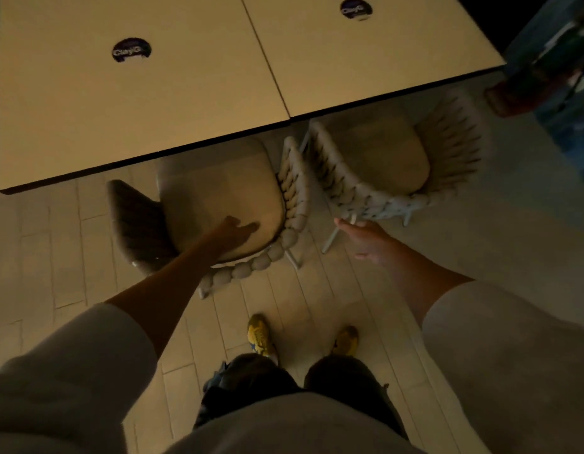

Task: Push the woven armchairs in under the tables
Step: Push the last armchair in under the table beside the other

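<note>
Two woven armchairs with beige seat cushions stand at the near edge of two pale tables pushed together. The left armchair (215,198) has its front under the left table (87,103). My left hand (238,232) reaches over its woven backrest, fingers spread above the cushion; whether it touches the cushion is unclear. The right armchair (392,165) sits partly under the right table (366,57), turned at an angle. My right hand (362,235) is at its woven back rim, fingers extended against the weave.
Each table carries a dark round sticker (131,50). A dark blurred object (552,70) stands at the far right past the table corner. My feet in yellow shoes (261,335) stand on pale plank floor behind the chairs.
</note>
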The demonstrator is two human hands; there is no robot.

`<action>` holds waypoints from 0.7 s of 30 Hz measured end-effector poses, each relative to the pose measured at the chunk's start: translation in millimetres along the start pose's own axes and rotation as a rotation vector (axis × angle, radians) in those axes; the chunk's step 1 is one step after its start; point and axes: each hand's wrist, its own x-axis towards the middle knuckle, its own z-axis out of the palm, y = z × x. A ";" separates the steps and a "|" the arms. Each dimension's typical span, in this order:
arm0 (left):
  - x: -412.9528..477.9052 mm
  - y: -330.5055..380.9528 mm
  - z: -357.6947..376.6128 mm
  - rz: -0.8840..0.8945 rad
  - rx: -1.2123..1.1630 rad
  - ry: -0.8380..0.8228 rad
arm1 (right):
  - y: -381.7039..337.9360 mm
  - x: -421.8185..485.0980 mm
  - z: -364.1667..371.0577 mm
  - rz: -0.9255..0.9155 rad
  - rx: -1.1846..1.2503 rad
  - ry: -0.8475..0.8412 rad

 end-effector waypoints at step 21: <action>-68.7 248.4 227.6 0.066 -0.258 -0.028 | 57.1 20.1 -325.4 -0.072 0.065 0.200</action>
